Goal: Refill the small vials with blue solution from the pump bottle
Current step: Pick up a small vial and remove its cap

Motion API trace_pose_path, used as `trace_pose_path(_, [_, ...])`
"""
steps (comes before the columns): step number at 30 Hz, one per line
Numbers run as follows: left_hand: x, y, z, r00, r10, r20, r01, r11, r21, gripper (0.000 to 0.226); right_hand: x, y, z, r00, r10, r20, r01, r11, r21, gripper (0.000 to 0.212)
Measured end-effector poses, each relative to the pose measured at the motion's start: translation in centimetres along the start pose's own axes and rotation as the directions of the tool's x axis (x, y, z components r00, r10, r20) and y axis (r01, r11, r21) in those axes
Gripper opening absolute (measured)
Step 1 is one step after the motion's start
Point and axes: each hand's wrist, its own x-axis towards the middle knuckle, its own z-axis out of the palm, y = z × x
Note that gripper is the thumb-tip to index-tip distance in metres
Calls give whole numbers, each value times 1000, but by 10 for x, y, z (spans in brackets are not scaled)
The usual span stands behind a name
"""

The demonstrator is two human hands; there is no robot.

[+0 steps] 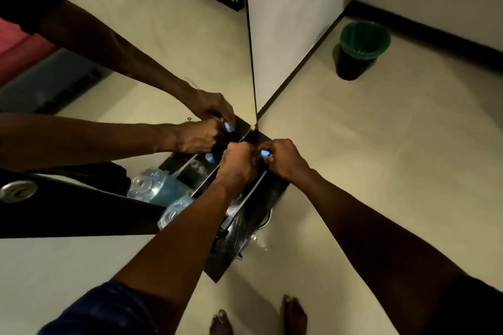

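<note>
At the shelf's far end: both hands meet over a dark shelf [246, 236] set against a mirror, with their reflection to the left.
Vial: a small vial [264, 153] glowing blue sits between the two hands, touching the right fingers; how upright it stands is hidden by the fists.
Right hand: right hand [285, 159] curled shut, fingertips pinched on the vial from the right.
Left hand: left hand [238, 166] fisted just left of the vial, knuckles up; whether it grips a cap or the vial's neck I cannot tell.
Bottle: the pump bottle [174, 209], clear with blue solution, stands near-left of the hands beside the mirror, mostly behind the left forearm; its pump head is not clear to see.
Key relation: the bottle lies near and left of the vial, so the left hand looks closer to it, while the right already steadies the vial.
Judgement: probably capping or uncapping this vial; any move to the bottle would draw back along the shelf.
Bin: a green bin [363, 43] stands well apart, far right.
</note>
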Motion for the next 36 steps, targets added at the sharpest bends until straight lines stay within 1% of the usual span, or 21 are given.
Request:
trace_pose_path(4, [14,-8,8,1000,-10,-12,9,1000,-22,17,11,-6,9,999,-26,45,26,1000,8,26])
trace_pose_path(7, [20,-7,9,1000,24,9,-24,999,-34,17,13,-3,13,998,-16,57,15,1000,13,30])
trace_pose_path(11, [21,-8,14,999,43,8,-43,999,-26,22,13,3,19,1000,-7,23,7,1000,5,26])
trace_pose_path(15, [27,-11,18,998,57,3,-57,998,14,25,18,2,20,1000,-17,-12,18,1000,15,27])
trace_pose_path(19, [21,-10,16,997,73,-2,-73,997,31,28,13,5,20,998,50,-33,-48,997,64,32])
trace_pose_path(21, [16,-10,6,997,77,-2,-77,997,12,30,8,7,15,993,103,-65,-96,990,103,38])
trace_pose_path(23, [7,-10,-12,995,82,-47,-84,996,-34,36,-2,6,8,983,143,-118,-128,984,123,48])
trace_pose_path(24, [-1,-9,-22,993,89,-82,-96,992,-87,42,-8,4,5,976,151,-155,-131,983,129,50])
trace_pose_path(25, [-12,-8,-35,988,98,-123,-118,980,-163,44,-18,-3,-1,968,143,-205,-116,984,135,48])
trace_pose_path(27, [-42,-9,-62,976,107,-189,-162,938,-306,37,-42,-20,-10,942,120,-313,-73,985,159,40])
trace_pose_path(29, [-79,-18,-82,951,136,-277,-230,911,-343,32,-69,-40,-16,918,91,-385,-19,982,187,35])
trace_pose_path(30, [-104,-25,-92,932,139,-334,-253,910,-328,31,-84,-54,-16,916,62,-396,19,980,197,34])
trace_pose_path(31, [-124,-34,-93,912,119,-394,-247,924,-291,29,-95,-64,-13,918,38,-395,48,978,204,34])
trace_pose_path(33, [-178,-55,-93,870,17,-492,-150,961,-233,27,-118,-86,-1,934,-22,-358,112,966,234,33])
trace_pose_path(35, [-222,-73,-82,851,-102,-515,-64,954,-294,40,-133,-103,10,956,-74,-284,145,961,237,34])
trace_pose_path(36, [-233,-82,-69,862,-144,-487,-35,940,-340,50,-138,-107,14,965,-88,-246,148,960,237,36])
